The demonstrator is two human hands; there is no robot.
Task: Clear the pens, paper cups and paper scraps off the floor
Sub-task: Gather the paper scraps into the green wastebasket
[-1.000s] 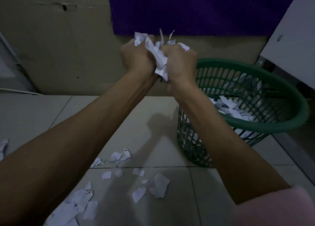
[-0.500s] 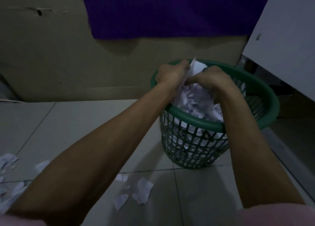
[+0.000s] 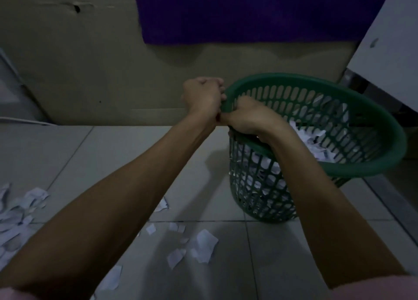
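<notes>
Green basket [image 3: 352, 170] tilted, rim gripped by right hand [image 3: 247, 118] and left hand [image 3: 203, 96], both clenched on its near-left edge. Paper scraps [image 3: 204, 245] scattered across floor [image 3: 117, 150] near bottom edge. Could tip, spilling collected paper, if pulled harder.

Both bare forearms reach from the lower corners toward the frame's centre, wrists nearly touching. The left hand [image 3: 203, 96] is curled into a fist, knuckles up. The right hand [image 3: 247, 117], just beside it, curls downward, fingers hidden.
</notes>
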